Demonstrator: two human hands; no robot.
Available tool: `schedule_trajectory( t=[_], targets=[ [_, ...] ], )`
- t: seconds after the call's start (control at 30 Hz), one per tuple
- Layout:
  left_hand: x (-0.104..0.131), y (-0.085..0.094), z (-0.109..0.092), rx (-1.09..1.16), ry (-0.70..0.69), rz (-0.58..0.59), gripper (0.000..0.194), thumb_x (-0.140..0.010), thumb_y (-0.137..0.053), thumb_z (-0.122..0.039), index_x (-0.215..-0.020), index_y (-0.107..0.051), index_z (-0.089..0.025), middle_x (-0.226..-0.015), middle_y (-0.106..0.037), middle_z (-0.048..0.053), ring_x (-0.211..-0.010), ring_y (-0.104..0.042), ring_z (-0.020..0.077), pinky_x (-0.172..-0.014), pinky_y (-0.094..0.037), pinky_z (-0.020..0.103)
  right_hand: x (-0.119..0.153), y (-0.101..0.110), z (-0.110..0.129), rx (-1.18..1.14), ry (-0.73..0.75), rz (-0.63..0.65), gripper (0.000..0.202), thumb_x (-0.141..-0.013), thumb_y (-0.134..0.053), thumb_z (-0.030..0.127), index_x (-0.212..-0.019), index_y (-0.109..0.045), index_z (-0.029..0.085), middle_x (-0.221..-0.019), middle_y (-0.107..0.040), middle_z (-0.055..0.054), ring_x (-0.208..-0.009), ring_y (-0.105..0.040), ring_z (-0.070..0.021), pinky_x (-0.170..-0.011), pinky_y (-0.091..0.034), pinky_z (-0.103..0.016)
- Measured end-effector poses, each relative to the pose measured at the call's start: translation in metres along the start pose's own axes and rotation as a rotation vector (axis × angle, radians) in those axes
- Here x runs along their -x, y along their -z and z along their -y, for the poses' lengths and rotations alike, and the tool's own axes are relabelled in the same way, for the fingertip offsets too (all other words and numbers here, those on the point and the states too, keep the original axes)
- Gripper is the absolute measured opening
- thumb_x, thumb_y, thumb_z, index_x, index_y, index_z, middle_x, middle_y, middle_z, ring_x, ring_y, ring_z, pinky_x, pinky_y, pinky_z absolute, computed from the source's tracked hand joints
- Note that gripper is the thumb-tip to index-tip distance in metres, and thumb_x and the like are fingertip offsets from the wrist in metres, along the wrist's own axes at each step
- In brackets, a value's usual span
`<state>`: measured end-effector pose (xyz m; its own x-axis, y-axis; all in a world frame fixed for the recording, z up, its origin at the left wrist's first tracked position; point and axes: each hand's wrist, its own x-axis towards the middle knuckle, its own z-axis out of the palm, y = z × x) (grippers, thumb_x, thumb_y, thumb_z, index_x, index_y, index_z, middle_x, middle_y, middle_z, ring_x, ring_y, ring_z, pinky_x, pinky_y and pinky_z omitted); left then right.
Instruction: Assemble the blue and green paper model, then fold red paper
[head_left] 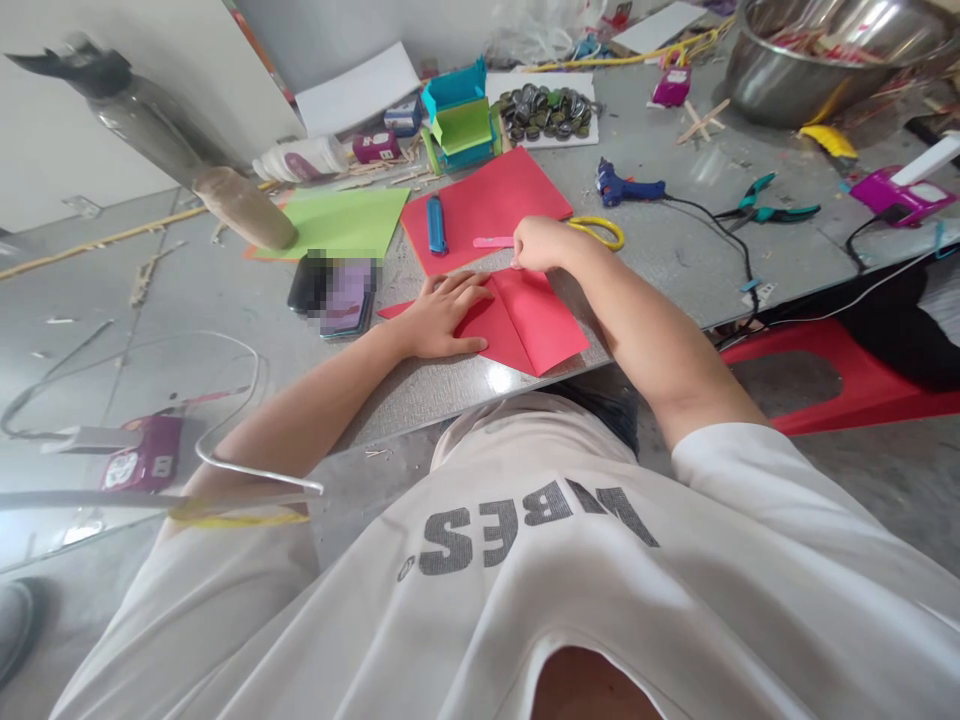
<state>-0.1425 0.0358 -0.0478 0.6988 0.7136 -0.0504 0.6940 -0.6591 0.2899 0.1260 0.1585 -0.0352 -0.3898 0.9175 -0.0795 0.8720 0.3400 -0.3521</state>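
Observation:
A folded sheet of red paper (544, 315) lies near the table's front edge, with a crease running down its middle. My left hand (448, 318) rests flat on its left part, fingers spread. At the paper's far edge is my right hand (541, 243), its fingers curled into a pinch at the upper corner. A pink craft stick (491, 242) shows just left of that hand, its other end hidden. Behind lies a larger red sheet (499, 195) with a blue box cutter (436, 225) on it. Yellow-handled scissors (616, 235) are partly covered by my right hand and wrist.
Left are a phone (349, 295), green paper (349, 220) and a bottle (244, 205). A blue-green paper model (461, 120) and bottle caps (547, 112) stand behind. Right are a glue gun (630, 190) with its cord, pliers (765, 205) and a metal bowl (802, 85).

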Motion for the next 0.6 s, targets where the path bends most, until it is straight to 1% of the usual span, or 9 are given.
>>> schedule_trajectory(
  t=[0.13, 0.2, 0.27, 0.33, 0.4, 0.47, 0.53, 0.6],
  targets=[
    [0.000, -0.001, 0.003, 0.005, -0.008, -0.003, 0.102, -0.102, -0.058, -0.093, -0.175, -0.056, -0.022, -0.200, -0.036, 0.026, -0.184, -0.031, 0.0574, -0.145, -0.024, 0.080, 0.002, 0.001, 0.004, -0.037, -0.042, 0.024, 0.009, -0.088, -0.100, 0.024, -0.094, -0.093, 0.022, -0.074, -0.076, -0.010, -0.110, -0.083, -0.0404, -0.109, -0.062, -0.056],
    [0.000, -0.001, 0.003, 0.002, -0.007, -0.008, 0.103, -0.101, -0.057, -0.094, -0.176, -0.056, -0.022, -0.200, -0.036, 0.026, -0.185, -0.031, 0.0571, -0.145, -0.024, 0.079, 0.005, 0.005, 0.009, -0.008, -0.071, 0.032, 0.008, -0.089, -0.098, 0.022, -0.094, -0.092, 0.020, -0.076, -0.077, -0.011, -0.111, -0.083, -0.0407, -0.108, -0.063, -0.056],
    [0.000, -0.001, 0.002, -0.006, 0.005, -0.007, 0.104, -0.102, -0.058, -0.093, -0.177, -0.056, -0.020, -0.200, -0.036, 0.027, -0.185, -0.031, 0.0570, -0.146, -0.024, 0.079, 0.010, 0.010, 0.013, 0.021, -0.091, 0.036, 0.010, -0.094, -0.096, 0.025, -0.090, -0.089, 0.019, -0.080, -0.078, -0.011, -0.108, -0.083, -0.0384, -0.107, -0.063, -0.055],
    [0.001, -0.001, -0.001, -0.016, 0.022, -0.006, 0.104, -0.103, -0.058, -0.090, -0.178, -0.056, -0.018, -0.200, -0.035, 0.028, -0.185, -0.032, 0.0565, -0.146, -0.024, 0.078, 0.014, 0.016, 0.012, -0.001, -0.084, 0.035, 0.017, -0.099, -0.095, 0.030, -0.090, -0.086, 0.019, -0.081, -0.078, -0.009, -0.099, -0.082, -0.0332, -0.102, -0.065, -0.051],
    [0.001, -0.001, -0.005, -0.023, 0.040, -0.012, 0.102, -0.105, -0.058, -0.087, -0.180, -0.054, -0.017, -0.200, -0.036, 0.028, -0.185, -0.034, 0.0551, -0.147, -0.024, 0.078, 0.016, 0.020, 0.006, -0.073, -0.062, 0.031, 0.018, -0.100, -0.096, 0.035, -0.096, -0.085, 0.021, -0.083, -0.079, -0.007, -0.088, -0.080, -0.0277, -0.093, -0.067, -0.046],
    [0.002, -0.001, -0.008, -0.032, 0.067, -0.025, 0.100, -0.109, -0.056, -0.083, -0.184, -0.051, -0.017, -0.200, -0.036, 0.027, -0.186, -0.034, 0.0534, -0.148, -0.023, 0.079, 0.016, 0.022, -0.001, -0.153, -0.055, 0.016, 0.022, -0.097, -0.099, 0.037, -0.108, -0.086, 0.023, -0.089, -0.082, -0.006, -0.082, -0.078, -0.0256, -0.085, -0.067, -0.042],
    [0.003, -0.001, -0.010, -0.045, 0.102, -0.024, 0.100, -0.112, -0.055, -0.081, -0.188, -0.045, -0.017, -0.201, -0.034, 0.026, -0.188, -0.031, 0.0525, -0.149, -0.021, 0.079, 0.015, 0.022, -0.006, -0.214, -0.071, -0.007, 0.033, -0.094, -0.102, 0.034, -0.120, -0.085, 0.024, -0.092, -0.083, -0.006, -0.084, -0.079, -0.0269, -0.086, -0.067, -0.043],
    [0.003, -0.002, -0.010, -0.056, 0.130, -0.011, 0.102, -0.113, -0.054, -0.080, -0.192, -0.041, -0.018, -0.203, -0.031, 0.025, -0.190, -0.027, 0.0520, -0.150, -0.020, 0.078, 0.015, 0.020, -0.007, -0.254, -0.087, -0.019, 0.042, -0.092, -0.104, 0.030, -0.129, -0.084, 0.024, -0.091, -0.082, -0.005, -0.089, -0.080, -0.0289, -0.092, -0.067, -0.045]
  ],
)
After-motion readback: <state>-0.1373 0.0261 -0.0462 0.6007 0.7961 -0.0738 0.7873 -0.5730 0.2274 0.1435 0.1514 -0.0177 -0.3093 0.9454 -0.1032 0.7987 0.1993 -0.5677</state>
